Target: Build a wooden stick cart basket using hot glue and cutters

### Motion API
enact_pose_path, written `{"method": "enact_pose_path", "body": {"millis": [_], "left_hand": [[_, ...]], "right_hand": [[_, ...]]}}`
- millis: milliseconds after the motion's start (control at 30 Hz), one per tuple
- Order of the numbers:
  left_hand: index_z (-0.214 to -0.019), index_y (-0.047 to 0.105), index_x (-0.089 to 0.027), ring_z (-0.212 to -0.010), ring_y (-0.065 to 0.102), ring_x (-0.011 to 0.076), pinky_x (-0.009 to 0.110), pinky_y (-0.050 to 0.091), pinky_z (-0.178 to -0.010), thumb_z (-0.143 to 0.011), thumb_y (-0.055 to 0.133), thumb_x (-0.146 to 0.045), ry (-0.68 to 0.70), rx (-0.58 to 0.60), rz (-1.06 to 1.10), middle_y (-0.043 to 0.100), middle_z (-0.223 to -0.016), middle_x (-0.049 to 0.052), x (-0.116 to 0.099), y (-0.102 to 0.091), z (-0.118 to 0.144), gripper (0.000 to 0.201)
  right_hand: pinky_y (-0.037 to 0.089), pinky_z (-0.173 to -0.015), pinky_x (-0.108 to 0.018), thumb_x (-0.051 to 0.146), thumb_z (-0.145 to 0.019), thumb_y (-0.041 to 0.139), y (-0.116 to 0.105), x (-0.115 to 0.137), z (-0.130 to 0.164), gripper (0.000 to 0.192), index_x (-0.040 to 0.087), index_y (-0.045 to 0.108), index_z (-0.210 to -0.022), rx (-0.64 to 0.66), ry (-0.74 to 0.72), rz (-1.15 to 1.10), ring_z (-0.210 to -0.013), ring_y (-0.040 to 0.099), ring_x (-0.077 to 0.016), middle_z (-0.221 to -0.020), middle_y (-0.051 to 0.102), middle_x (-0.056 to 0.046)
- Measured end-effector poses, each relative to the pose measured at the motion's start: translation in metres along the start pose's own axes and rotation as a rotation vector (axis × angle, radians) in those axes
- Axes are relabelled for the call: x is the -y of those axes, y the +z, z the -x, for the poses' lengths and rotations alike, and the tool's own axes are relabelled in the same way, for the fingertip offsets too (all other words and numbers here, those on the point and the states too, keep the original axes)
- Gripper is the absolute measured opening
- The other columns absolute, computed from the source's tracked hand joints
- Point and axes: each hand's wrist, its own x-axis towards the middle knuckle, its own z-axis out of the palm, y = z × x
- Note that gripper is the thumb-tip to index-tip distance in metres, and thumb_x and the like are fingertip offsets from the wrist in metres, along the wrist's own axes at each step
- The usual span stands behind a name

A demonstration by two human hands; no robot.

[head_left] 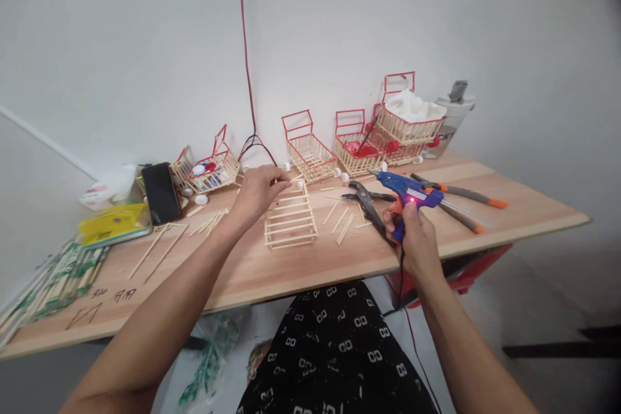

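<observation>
- white walls meet in a corner behind a wooden tabletop (291, 272), with a red cable (245, 45) hanging down the corner.
- left hand (257, 193) reaches over the stick frame (290, 217), a ladder-like grid of thin wooden sticks lying flat near the middle of the tabletop; its fingertips are pressed together on a small piece at the frame's far edge, though what exactly they pinch is too small to tell.
- right hand (417, 239) is wrapped around the handle of a blue glue gun (405, 191), its grip closed on it, nozzle pointing left toward the frame, a red light glowing on the body.
- judging by its build, the frame looks very light and stiff but fragile: the glued joints would likely snap under a squeeze, so the outer rails seem the safest place to hold it, lightly and from the sides.
- the glue gun looks rigid and easy to hold by the handle; its tip is probably hot.
- loose sticks (339, 220) lie scattered just beside the frame, black pliers (366, 200) and orange-handled cutters (460, 197) near the right hand.
- finished red-trimmed stick carts (310, 149) stand along the wall, and a black phone (161, 193) lies to the left.
</observation>
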Motion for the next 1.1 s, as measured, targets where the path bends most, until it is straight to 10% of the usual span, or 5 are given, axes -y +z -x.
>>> {"method": "enact_pose_path", "body": {"millis": [1100], "left_hand": [[-0.077,0.072,-0.018,-0.079,0.064,0.0205,0.033,0.047,-0.078,-0.088,0.064,-0.017,0.213,0.107,-0.37,0.071,-0.076,0.005,0.019,0.014,0.006,0.014]], "right_hand": [[0.033,-0.042,-0.016,0.068,-0.079,0.066,-0.003,-0.007,-0.004,0.05,0.018,0.062,-0.083,0.016,-0.015,-0.055,-0.053,0.045,-0.0076,-0.068,0.059,0.0]]}}
